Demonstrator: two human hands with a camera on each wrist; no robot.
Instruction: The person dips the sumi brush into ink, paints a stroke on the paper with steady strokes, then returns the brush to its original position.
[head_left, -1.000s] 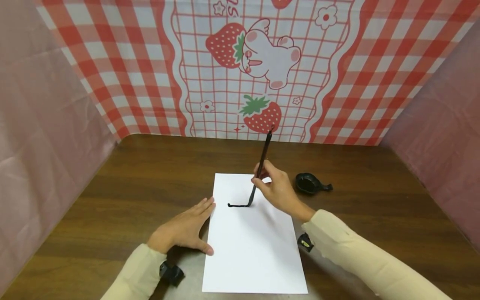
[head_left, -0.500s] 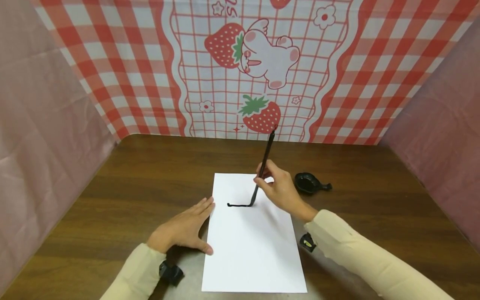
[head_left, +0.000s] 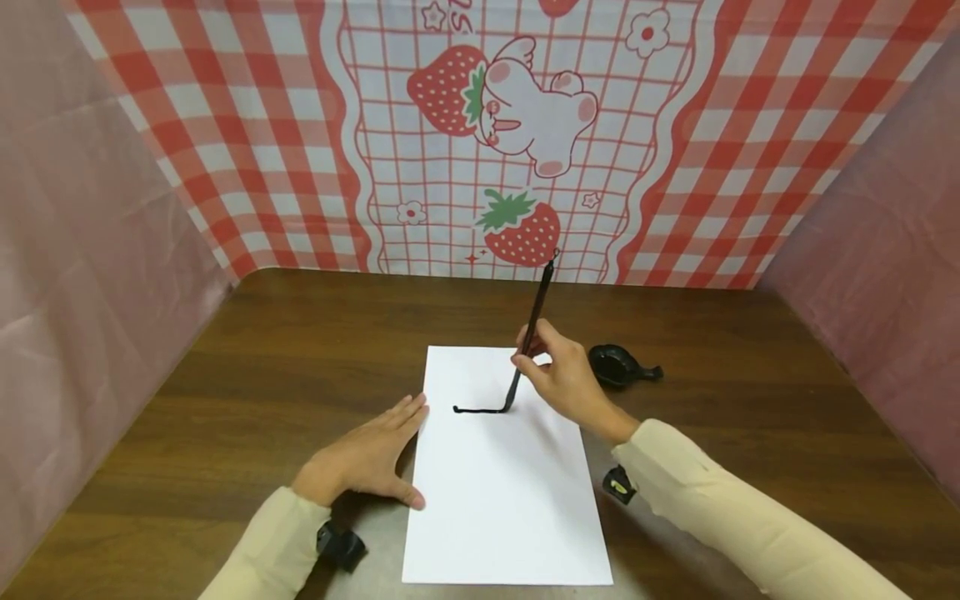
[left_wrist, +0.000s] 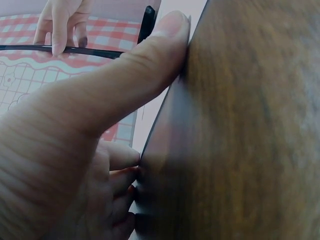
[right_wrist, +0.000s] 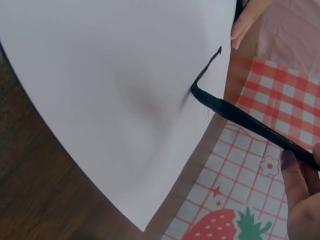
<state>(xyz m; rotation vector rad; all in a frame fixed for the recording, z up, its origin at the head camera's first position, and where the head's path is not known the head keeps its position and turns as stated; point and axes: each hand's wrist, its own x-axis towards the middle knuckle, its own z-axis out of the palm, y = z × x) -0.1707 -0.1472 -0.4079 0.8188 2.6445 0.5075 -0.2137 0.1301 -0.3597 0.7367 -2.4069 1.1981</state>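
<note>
A black calligraphy brush (head_left: 534,321) stands nearly upright in my right hand (head_left: 564,377), pinched between thumb and fingers. Its inked tip touches a white sheet of paper (head_left: 510,508) at the right end of a thin black horizontal stroke (head_left: 480,410). In the right wrist view the bristles (right_wrist: 202,96) bend against the paper. My left hand (head_left: 367,454) rests at the sheet's left edge, fingers straight and thumb spread apart, their tips touching the paper. Seen from the left wrist, the thumb (left_wrist: 150,55) lies along that edge.
A small black ink dish (head_left: 615,367) with a short handle sits on the brown wooden table (head_left: 315,333), right of the paper's top. Behind the table hangs a red-and-white checked cloth (head_left: 285,150) with strawberry prints. Pink cloth (head_left: 885,233) closes off both sides.
My right hand has slid slightly to the right with the brush, and the black stroke has grown a little longer that way. The left hand stays in place on the paper.
</note>
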